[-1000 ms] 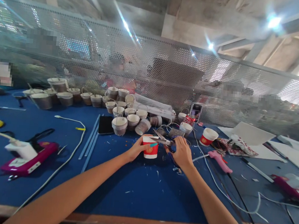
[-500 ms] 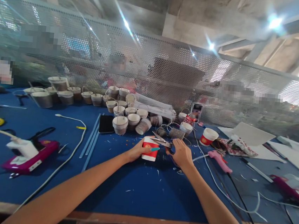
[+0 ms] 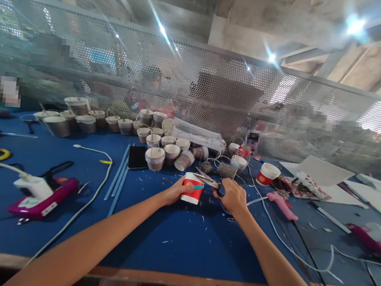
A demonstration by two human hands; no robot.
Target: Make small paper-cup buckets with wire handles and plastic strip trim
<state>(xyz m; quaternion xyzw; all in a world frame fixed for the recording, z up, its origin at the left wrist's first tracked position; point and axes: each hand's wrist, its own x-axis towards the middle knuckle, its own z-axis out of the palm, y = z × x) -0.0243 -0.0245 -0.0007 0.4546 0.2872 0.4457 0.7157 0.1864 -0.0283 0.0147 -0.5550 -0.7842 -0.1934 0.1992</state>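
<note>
My left hand (image 3: 175, 191) is closed around a red and white paper cup (image 3: 190, 196), thumb across its front. The thumb has a long turquoise nail. Fingers of my right hand (image 3: 234, 196) are wrapped round the handles of a pair of scissors (image 3: 210, 180). The blades point left and lie at the cup's upper rim; whether they touch the paper I cannot tell. Just beyond the scissors lie balls of grey-brown twine (image 3: 226, 170). A second red and white paper cup (image 3: 267, 174) stands upright farther right.
Several small buckets with white insides (image 3: 154, 158) cluster at the back. A black phone (image 3: 137, 157) and glue sticks (image 3: 117, 178) lie left of centre. A pink glue gun (image 3: 282, 205) trails its cord on the right. A magenta power strip (image 3: 41, 203) sits at left, with a white cable (image 3: 87, 200).
The view has shifted slightly, so everything sits a little to the right. Both hands keep their holds on the cup and the scissors, whose blades stay at the rim.
</note>
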